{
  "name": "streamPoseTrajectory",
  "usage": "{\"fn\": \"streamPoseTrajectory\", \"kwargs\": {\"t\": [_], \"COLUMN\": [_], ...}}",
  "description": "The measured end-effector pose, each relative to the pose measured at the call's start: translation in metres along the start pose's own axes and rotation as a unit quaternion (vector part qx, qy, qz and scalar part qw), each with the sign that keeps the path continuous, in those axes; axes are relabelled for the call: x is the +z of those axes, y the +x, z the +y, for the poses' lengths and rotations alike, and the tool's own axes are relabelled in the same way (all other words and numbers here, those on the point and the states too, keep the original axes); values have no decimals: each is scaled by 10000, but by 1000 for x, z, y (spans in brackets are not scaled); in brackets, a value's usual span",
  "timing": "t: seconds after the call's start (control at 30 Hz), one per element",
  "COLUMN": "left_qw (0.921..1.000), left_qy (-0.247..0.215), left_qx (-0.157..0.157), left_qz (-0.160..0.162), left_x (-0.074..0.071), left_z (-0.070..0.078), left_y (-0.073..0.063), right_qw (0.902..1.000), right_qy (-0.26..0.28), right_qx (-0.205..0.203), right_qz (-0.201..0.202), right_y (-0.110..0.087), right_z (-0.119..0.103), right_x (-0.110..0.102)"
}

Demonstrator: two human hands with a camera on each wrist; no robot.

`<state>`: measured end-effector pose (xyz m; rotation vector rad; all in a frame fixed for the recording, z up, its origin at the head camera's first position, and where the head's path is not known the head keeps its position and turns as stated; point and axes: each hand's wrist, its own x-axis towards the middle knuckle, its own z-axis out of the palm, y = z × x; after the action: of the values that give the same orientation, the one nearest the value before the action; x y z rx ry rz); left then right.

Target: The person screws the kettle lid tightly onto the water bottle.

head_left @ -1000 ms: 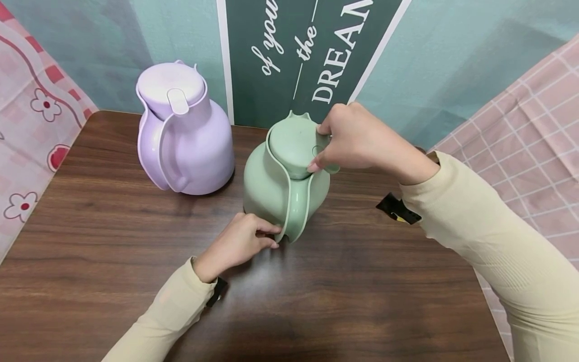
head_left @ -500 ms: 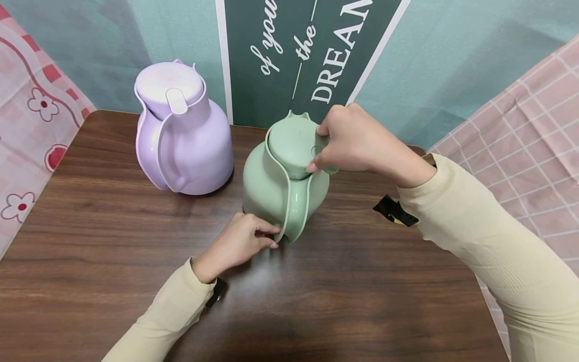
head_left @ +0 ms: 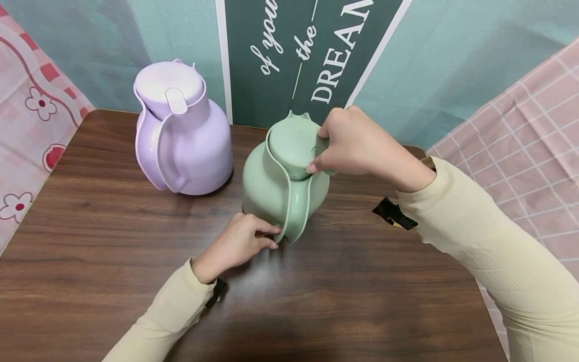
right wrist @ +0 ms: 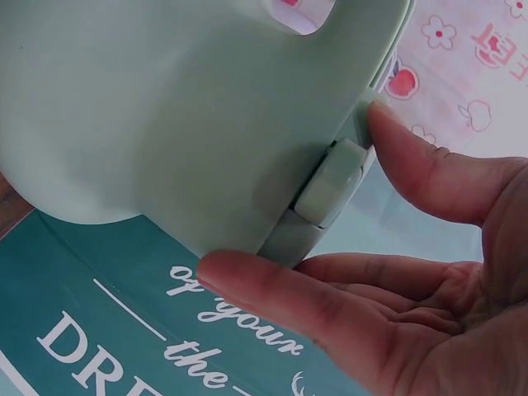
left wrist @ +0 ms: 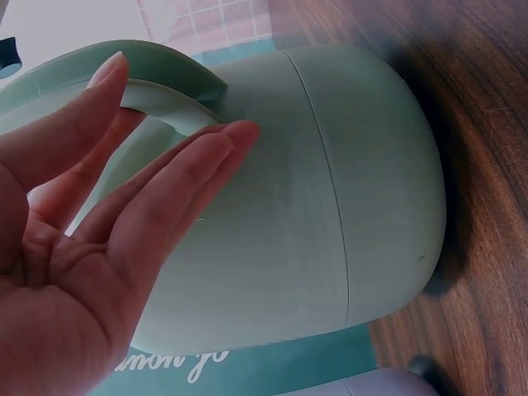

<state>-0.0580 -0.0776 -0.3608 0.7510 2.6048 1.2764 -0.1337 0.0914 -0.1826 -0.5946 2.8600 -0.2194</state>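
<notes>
A light green thermos jug (head_left: 267, 186) stands upright on the wooden table, its handle (head_left: 297, 208) towards me. My right hand (head_left: 353, 141) pinches the sides of its round lid (head_left: 294, 146). In the right wrist view, thumb and forefinger lie either side of a small raised tab (right wrist: 332, 183) on the lid. Low on the handle, my left hand (head_left: 239, 241) holds the edge between thumb and fingers. The left wrist view has the fingertips (left wrist: 239, 136) close against the jug's body, the thumb on the handle's other side.
A lilac thermos jug (head_left: 203, 146) of the same shape stands to the left of the green one, near the table's back edge. Behind them hangs a teal cloth with a dark green lettered panel (head_left: 289, 90). Pink patterned cloths border both sides of the table (head_left: 339, 291).
Both hands keep their places on the green jug. The right hand and forearm have sunk very slightly; lid and jug look the same.
</notes>
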Motion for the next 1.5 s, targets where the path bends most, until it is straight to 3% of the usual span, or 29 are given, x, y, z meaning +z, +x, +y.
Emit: {"fn": "streamPoseTrajectory", "kwargs": {"t": [1.5], "left_qw": [10000], "left_qy": [7], "left_qx": [79], "left_qz": [55], "left_x": [1], "left_z": [-1], "left_y": [1], "right_qw": [9999], "right_qy": [-10], "right_qx": [-48], "right_qz": [-111], "right_y": [-1], "right_z": [0], "right_x": [-2]}}
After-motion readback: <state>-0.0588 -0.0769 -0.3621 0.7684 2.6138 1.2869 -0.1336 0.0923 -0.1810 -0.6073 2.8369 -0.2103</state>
